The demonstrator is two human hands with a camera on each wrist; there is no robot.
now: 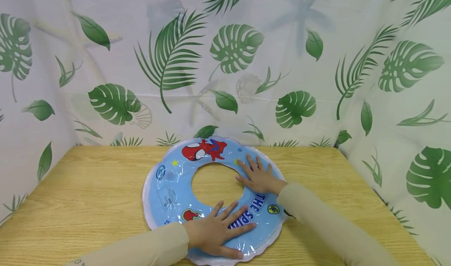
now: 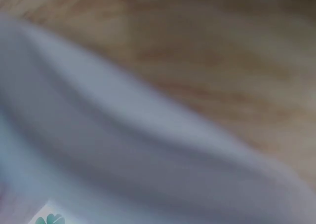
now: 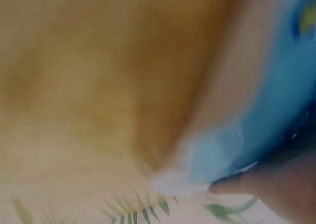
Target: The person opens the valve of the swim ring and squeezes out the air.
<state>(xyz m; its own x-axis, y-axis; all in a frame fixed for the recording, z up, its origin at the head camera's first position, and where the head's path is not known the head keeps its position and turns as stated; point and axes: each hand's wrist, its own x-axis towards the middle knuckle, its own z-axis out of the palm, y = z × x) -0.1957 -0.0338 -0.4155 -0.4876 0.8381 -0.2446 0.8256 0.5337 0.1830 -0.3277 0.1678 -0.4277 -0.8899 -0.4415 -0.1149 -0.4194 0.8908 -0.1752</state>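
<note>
A blue swim ring (image 1: 158,197) with a pale scalloped rim, a red cartoon figure and lettering lies on the wooden table in the head view. It looks inflated. My left hand (image 1: 220,230) rests on its near part with the fingers spread, covering some of the lettering. On the ring's right side lies my right hand (image 1: 258,178), fingers spread, the fingertips close to the inner hole. The left wrist view shows the blurred pale rim (image 2: 148,120) close up. In the right wrist view the blue side of the ring (image 3: 266,120) appears beside part of my right hand (image 3: 281,184).
The wooden table (image 1: 88,191) extends to both sides of the ring, and its surface shows through the hole. A white cloth with green leaf prints (image 1: 253,113) hangs behind the table and along its left and right sides.
</note>
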